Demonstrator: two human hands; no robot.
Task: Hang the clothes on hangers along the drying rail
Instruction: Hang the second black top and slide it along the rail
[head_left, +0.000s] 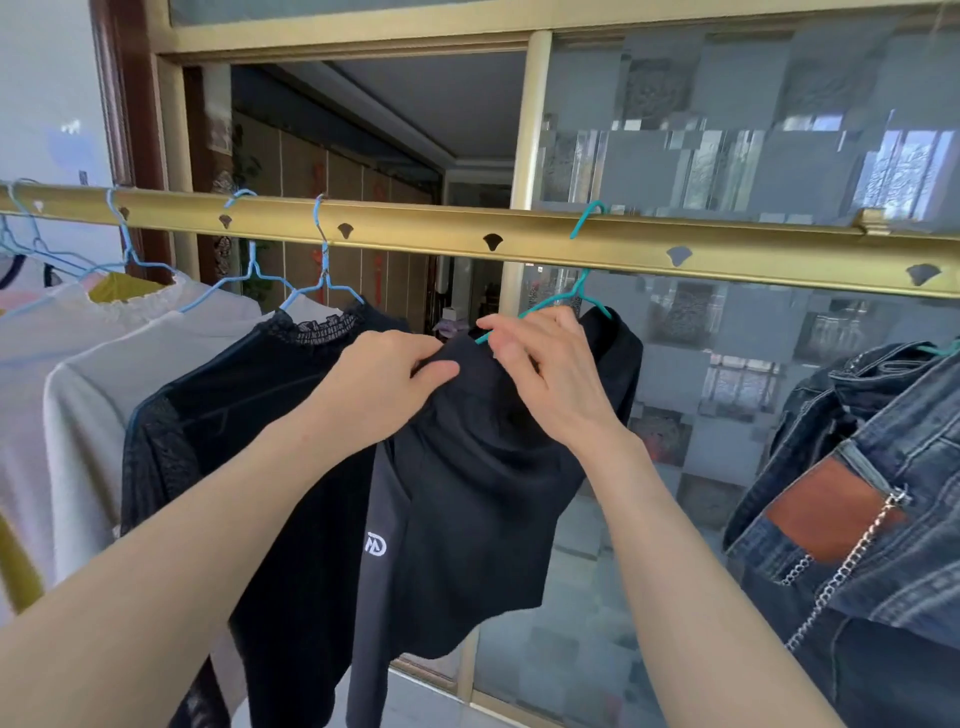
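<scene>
1. Along the left end of the gold drying rail (467, 234), white tops (78, 374) hang on blue wire hangers (130, 249), with a yellow garment (122, 288) behind them.
2. Next right, a black lace-collar top (234, 415) hangs on another blue hanger (324, 275) hooked over the rail.
3. Left hand (384, 384): fingers are curled and the thumb is pressed in, pinching a fold at the top edge of the black logo garment (467, 493). The fabric bunches right at the fingertips, and the rest drapes below and right of the hand.
4. The black logo garment is at centre, below the rail and held between both hands. A white logo shows low on its left panel. Its right shoulder already sits over the right arm of the teal hanger (579, 291).
5. The teal hanger's hook is over the rail. Its left arm slopes down into the right hand, with the tip poking out just left of the fingers.
6. Right hand (545, 374): thumb and fingers close on the hanger's left arm, where the garment's top edge meets it. The cloth hangs directly under the grip.
7. Far right, denim jeans (883, 467) with a brown leather patch (831, 509) and a silver chain (852, 561) hang apart from the hands.
</scene>
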